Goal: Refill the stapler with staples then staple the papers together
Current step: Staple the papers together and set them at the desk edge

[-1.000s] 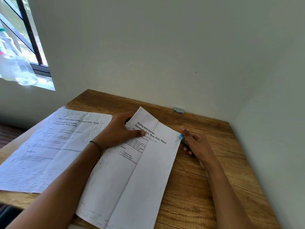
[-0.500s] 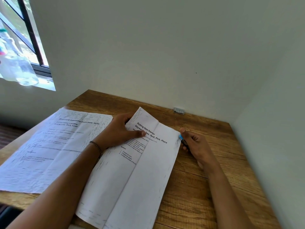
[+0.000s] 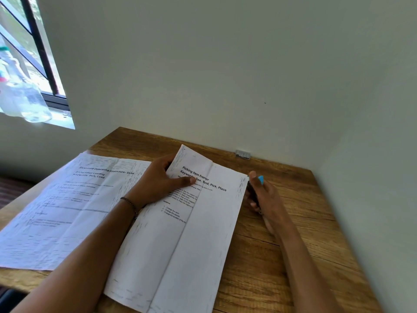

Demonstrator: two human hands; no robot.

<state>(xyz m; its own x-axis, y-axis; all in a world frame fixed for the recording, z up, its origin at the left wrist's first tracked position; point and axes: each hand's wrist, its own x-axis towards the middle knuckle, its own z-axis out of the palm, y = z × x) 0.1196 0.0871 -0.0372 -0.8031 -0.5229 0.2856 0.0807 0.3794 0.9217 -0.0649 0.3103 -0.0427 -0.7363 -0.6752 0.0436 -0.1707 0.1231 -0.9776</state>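
Note:
A creased printed paper [image 3: 198,233] lies in the middle of the wooden table [image 3: 293,256], its top left corner lifted. My left hand [image 3: 158,181] grips that corner, thumb on top over the heading. My right hand [image 3: 264,195] holds a small stapler [image 3: 259,180], blue at its tip and dark below, against the paper's top right corner. Most of the stapler is hidden by my fingers. A second printed paper [image 3: 63,206] lies flat to the left, partly under my left forearm.
A strip of staples [image 3: 243,154] lies against the back wall. Clear plastic bottles [image 3: 24,98] stand on the window sill at the far left. The side wall runs close along the table's right edge.
My right hand has shifted slightly, so more of the stapler's blue tip shows at the paper's top right corner. My left hand keeps its grip in the same place.

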